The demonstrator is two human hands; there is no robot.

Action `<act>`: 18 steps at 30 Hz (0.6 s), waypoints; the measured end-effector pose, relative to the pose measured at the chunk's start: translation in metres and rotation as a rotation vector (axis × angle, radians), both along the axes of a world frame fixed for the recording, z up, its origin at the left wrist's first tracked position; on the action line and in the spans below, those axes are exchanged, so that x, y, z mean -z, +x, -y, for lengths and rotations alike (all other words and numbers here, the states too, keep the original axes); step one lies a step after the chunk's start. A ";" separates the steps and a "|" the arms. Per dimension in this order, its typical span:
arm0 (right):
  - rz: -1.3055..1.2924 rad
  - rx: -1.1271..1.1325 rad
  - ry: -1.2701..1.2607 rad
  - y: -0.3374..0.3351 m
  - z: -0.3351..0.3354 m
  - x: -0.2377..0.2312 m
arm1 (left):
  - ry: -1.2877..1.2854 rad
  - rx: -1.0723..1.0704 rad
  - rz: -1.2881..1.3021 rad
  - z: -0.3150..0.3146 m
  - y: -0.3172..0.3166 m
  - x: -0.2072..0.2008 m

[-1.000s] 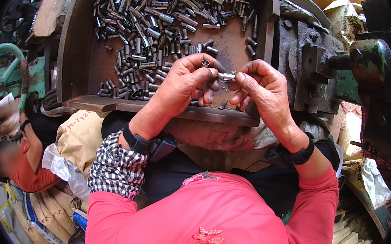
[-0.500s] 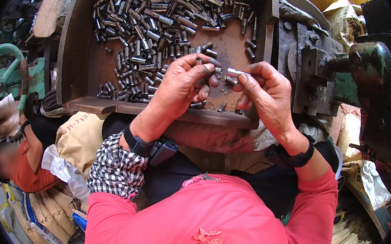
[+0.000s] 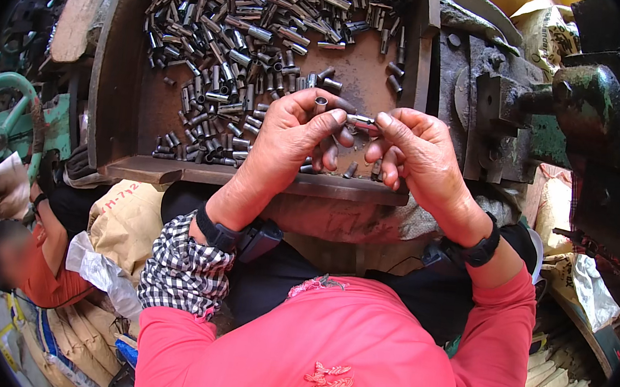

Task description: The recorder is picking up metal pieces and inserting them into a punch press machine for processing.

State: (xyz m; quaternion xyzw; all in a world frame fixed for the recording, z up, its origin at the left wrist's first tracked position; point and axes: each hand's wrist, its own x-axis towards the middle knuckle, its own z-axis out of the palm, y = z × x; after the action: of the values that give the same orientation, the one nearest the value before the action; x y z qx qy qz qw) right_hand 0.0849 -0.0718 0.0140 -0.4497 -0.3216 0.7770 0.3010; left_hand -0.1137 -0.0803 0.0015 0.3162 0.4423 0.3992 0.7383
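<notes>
Over the near part of a wooden box [image 3: 281, 181], my two hands meet around a small shiny metal tube [image 3: 361, 122]. The left end is pinched between the thumb and fingers of my left hand [image 3: 292, 130]. My right hand [image 3: 425, 148] grips the right end between thumb and forefinger, its other fingers curled below. A second short tube [image 3: 321, 103] stands upright by my left forefinger, its open end showing; whether it is tucked between the fingers is unclear. Many loose metal tubes [image 3: 224, 73] are heaped in the box, mostly to the left and far side.
Right of the box stands a dark, greasy machine [image 3: 504, 115]. A green handwheel [image 3: 5, 119] is at the left, near another person in orange [image 3: 56, 273] holding a cloth-like thing. Sacks [image 3: 125, 217] lie around, and a wooden board [image 3: 87, 8] rests at the upper left.
My hands have come closer together. The tube in my right hand, previously a little apart from the piece in my left, now spans between both hands' fingertips.
</notes>
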 end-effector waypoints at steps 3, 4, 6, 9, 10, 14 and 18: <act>-0.062 0.012 -0.028 0.001 0.001 0.003 | 0.012 0.018 -0.013 0.000 0.000 0.000; -0.061 0.013 -0.028 0.001 0.001 0.004 | 0.013 0.019 -0.012 0.001 0.000 -0.001; -0.082 0.000 -0.026 0.003 0.001 0.005 | 0.018 0.028 -0.016 0.002 0.002 -0.002; 0.001 0.010 0.017 0.003 0.001 0.004 | 0.065 0.066 -0.125 0.004 0.003 -0.001; 0.002 0.010 0.018 0.002 0.001 0.003 | 0.066 0.066 -0.124 0.006 0.005 -0.002; 0.096 -0.023 0.133 -0.001 0.002 -0.003 | 1.029 0.078 -0.821 0.011 0.012 0.003; -0.028 -0.183 0.037 0.008 -0.006 0.000 | 0.878 0.191 -0.613 0.014 0.006 -0.001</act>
State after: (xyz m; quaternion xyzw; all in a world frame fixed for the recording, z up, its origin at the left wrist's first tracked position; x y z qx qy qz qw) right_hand 0.0930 -0.0661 0.0144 -0.4019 -0.3715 0.8013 0.2417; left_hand -0.1072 -0.0947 0.0029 0.7356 0.3983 0.3670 0.4068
